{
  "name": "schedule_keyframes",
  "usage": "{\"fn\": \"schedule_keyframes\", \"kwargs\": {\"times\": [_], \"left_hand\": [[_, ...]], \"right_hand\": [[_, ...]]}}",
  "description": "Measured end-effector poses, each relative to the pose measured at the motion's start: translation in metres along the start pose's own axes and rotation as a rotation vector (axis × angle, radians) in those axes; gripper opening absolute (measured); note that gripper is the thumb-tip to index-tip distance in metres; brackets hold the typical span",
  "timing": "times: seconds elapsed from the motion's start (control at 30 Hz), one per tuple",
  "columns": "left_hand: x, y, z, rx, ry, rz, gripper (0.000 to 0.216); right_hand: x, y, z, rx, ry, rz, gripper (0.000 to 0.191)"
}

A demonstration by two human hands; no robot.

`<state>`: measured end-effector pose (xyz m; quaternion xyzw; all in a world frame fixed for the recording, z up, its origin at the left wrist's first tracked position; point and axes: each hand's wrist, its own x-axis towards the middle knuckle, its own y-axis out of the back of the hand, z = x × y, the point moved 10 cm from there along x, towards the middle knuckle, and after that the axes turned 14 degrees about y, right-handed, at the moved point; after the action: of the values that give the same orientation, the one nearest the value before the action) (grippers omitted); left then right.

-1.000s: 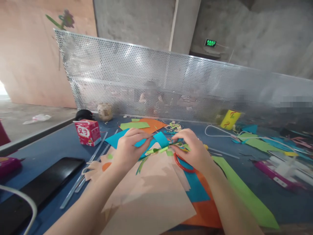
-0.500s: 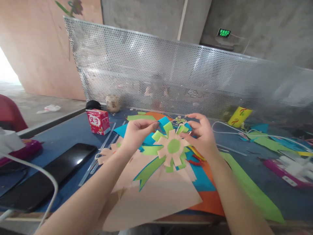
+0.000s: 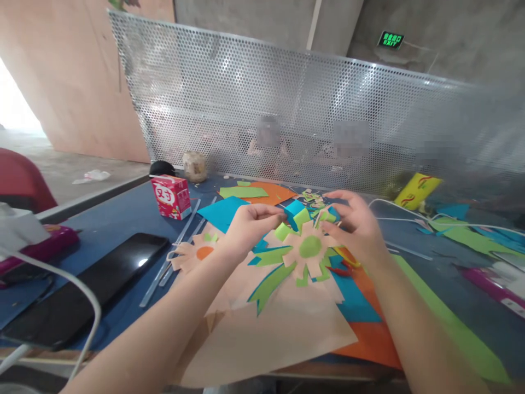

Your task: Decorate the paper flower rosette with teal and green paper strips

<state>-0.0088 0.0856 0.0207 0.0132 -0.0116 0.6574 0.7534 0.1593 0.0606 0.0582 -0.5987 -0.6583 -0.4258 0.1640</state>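
Note:
A layered paper flower (image 3: 310, 247) with peach, green and blue petals and a green centre is held up over the table. My left hand (image 3: 256, 224) pinches a blue petal at its upper left edge. On the other side, my right hand (image 3: 355, 219) grips the flower's upper right petals between thumb and fingers. Green paper ribbons (image 3: 270, 287) edged in blue trail from it to the lower left. Beneath lies a large peach paper sheet (image 3: 270, 345). A second paper flower (image 3: 204, 253) with an orange centre rests left, partly behind my left forearm.
Red-handled scissors (image 3: 346, 260) lie partly under the flower. Glue sticks (image 3: 158, 282), a phone (image 3: 90, 284) and a red box (image 3: 170, 197) are on the left. White cables and a purple power strip (image 3: 492, 290) lie right. A perforated metal screen (image 3: 246, 98) stands behind.
The view has shifted, so everything sits a little further right. Both hands keep their hold on the flower's petals, with only slight finger movement.

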Motion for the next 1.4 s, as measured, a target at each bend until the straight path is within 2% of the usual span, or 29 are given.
{"fn": "schedule_keyframes", "kwargs": {"times": [0.27,0.43,0.63,0.77,1.1,1.27,1.4], "left_hand": [[0.002,-0.008,-0.015,-0.064,0.112,-0.098,0.009],[-0.004,-0.008,-0.007,-0.001,0.073,-0.089,0.007],[-0.015,-0.012,0.002,-0.093,0.082,-0.123,0.007],[-0.020,-0.017,0.003,-0.135,0.126,-0.162,0.005],[-0.025,-0.023,0.005,-0.252,0.173,-0.223,0.008],[-0.027,-0.028,0.002,-0.299,0.220,-0.264,0.010],[-0.026,-0.029,0.001,-0.322,0.217,-0.281,0.010]], "right_hand": [[-0.002,0.006,0.002,-0.094,0.024,0.006,0.036],[-0.005,0.010,-0.001,-0.096,0.067,0.037,0.034],[-0.009,0.011,-0.004,-0.053,0.043,0.061,0.038],[-0.009,0.008,-0.012,0.017,0.115,0.035,0.037],[-0.008,0.008,-0.038,-0.072,0.293,0.025,0.034],[-0.006,0.003,-0.053,-0.226,0.392,-0.034,0.021],[-0.006,0.011,-0.059,-0.337,0.425,0.051,0.012]]}}
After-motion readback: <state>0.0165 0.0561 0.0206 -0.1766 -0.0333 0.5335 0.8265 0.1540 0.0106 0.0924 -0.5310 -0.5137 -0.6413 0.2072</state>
